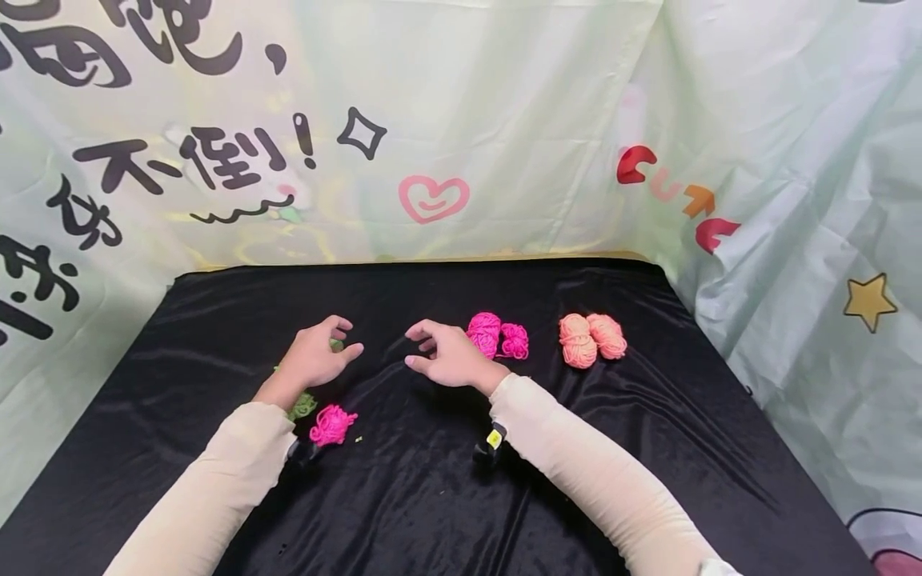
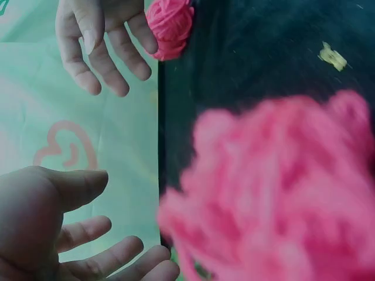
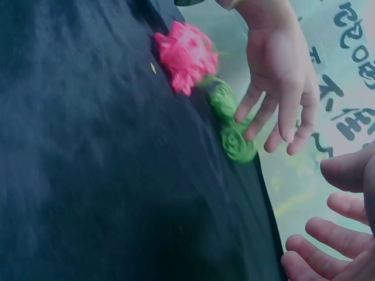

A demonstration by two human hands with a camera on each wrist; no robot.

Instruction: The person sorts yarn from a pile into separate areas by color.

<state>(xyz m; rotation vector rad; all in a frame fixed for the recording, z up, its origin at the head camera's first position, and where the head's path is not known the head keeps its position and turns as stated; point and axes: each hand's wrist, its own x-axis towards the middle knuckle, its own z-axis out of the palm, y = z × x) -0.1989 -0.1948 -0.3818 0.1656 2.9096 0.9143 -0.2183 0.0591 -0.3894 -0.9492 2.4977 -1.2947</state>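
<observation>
My left hand [image 1: 317,354] hovers over the left part of the black cloth, fingers loosely bent, nothing in its grasp. Beneath it, partly hidden by hand and wrist, lie green yarn balls [image 3: 237,143]. A loose pink yarn bundle [image 1: 332,425] lies beside the left wrist and looms large in the left wrist view. Facing the left hand, my right hand [image 1: 455,354] is held with relaxed, spread fingers and holds nothing. Just beyond it sit two magenta yarn balls [image 1: 484,334], one larger than the other, overlapped by the hand in the head view.
Two peach yarn balls [image 1: 592,340] lie side by side at the right. A tiny yellowish scrap [image 1: 358,438] is near the pink bundle. Black cloth [image 1: 403,512] covers the table, with a printed pale curtain [image 1: 504,120] behind and at the sides.
</observation>
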